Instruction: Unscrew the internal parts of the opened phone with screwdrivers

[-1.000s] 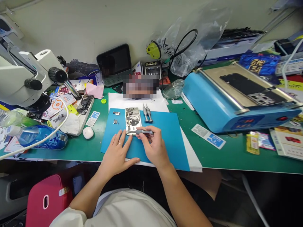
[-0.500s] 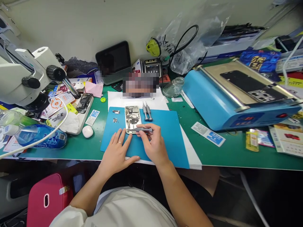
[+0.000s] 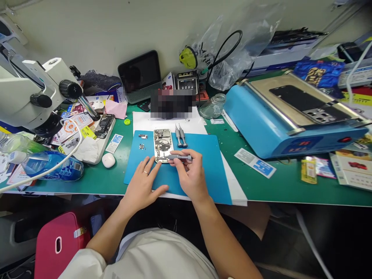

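Observation:
An opened smartphone with its inner parts bare lies on a blue mat. My right hand is closed around a grey precision screwdriver, held nearly flat, its tip over the phone's lower end. Whether the tip touches the phone is too small to tell. My left hand lies flat with fingers spread, fingertips at the phone's lower left edge. Two more screwdrivers rest side by side to the right of the phone. Small phone parts lie on the mat to its left.
A microscope rises at the left above a blue bottle and assorted papers. A blue heating-plate machine takes up the right side, with a phone back panel on top. A glass jar stands behind the mat.
My right hand and the screwdriver have shifted slightly right and up, the tool still over the phone's lower end. My left hand stays about where it was. The view has moved a little.

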Demonstrator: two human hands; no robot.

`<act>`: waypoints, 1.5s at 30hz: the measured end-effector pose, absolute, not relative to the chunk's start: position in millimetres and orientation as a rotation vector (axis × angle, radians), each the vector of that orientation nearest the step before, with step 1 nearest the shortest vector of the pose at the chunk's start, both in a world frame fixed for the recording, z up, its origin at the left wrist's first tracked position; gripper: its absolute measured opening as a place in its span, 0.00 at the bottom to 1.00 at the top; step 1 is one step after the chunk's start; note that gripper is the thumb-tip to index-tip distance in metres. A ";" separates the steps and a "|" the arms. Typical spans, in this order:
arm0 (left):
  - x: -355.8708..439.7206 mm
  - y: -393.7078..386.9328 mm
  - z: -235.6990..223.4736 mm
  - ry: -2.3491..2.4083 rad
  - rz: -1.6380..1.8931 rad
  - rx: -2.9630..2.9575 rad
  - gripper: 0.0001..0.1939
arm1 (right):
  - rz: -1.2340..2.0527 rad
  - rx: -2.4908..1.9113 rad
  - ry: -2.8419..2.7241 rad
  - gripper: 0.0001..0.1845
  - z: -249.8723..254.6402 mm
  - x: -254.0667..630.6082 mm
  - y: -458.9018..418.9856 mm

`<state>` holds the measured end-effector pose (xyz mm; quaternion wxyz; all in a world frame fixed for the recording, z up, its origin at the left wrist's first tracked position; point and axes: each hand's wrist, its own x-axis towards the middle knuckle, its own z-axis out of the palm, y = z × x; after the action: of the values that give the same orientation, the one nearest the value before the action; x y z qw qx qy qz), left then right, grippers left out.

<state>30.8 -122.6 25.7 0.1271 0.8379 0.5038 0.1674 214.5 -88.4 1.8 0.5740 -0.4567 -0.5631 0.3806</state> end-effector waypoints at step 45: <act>48.1 -103.1 26.9 1.422 0.986 2.166 0.09 | 1.030 -1.033 -1.040 0.23 8.7 219.3 -97.3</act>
<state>48.1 -103.1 26.9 0.1835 0.7682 0.5041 0.3495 219.3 -97.3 8.7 0.6249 -0.4502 -0.4533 0.4487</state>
